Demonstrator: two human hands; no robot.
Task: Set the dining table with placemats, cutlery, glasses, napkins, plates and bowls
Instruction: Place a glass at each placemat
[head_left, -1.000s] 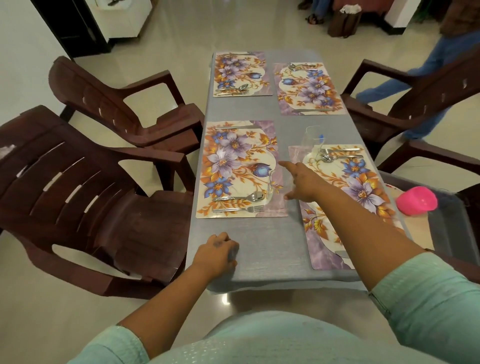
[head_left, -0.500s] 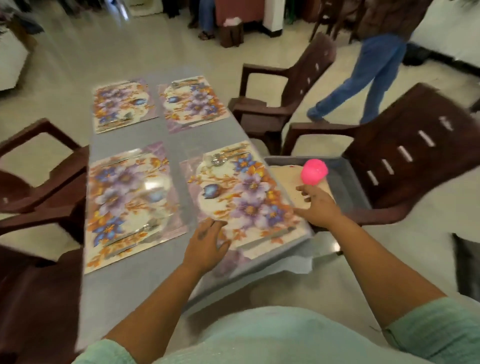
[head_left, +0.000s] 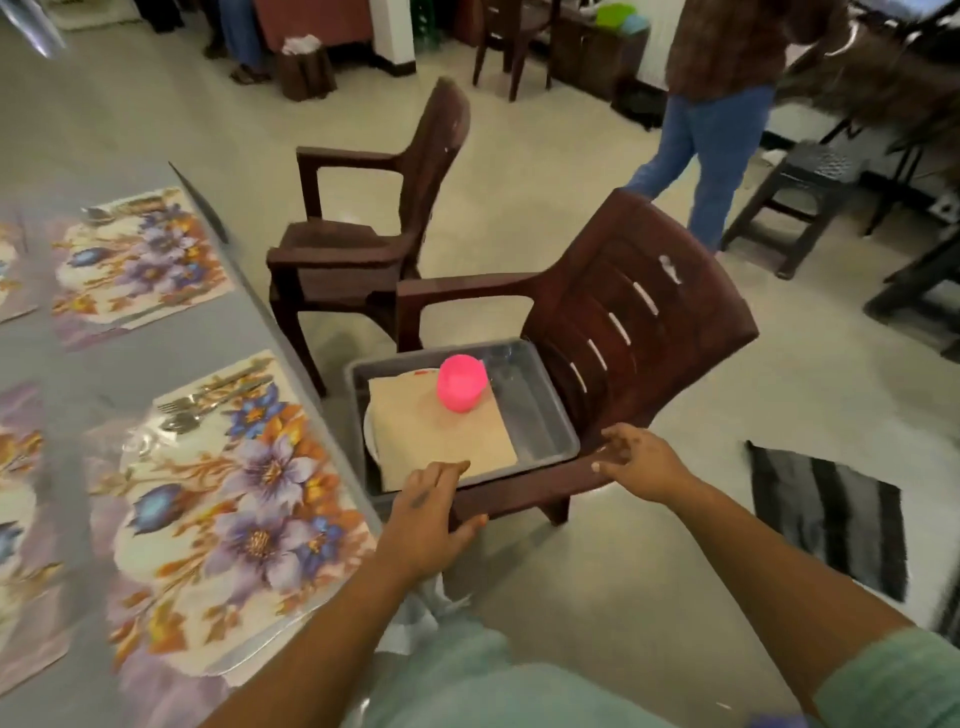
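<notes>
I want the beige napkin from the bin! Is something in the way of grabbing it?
Yes. A pink cup sits upside down on the beige napkin in the grey bin, so it must come off first. Both hands grip the chair's near armrest: left hand, right hand. Nothing else blocks the reach.

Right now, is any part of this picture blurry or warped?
Head view: the placemats and cutlery at left smear with motion blur; the pink bowl in the grey tub is fairly sharp; the wide lens bends the table edge and tilts the chairs.
</notes>
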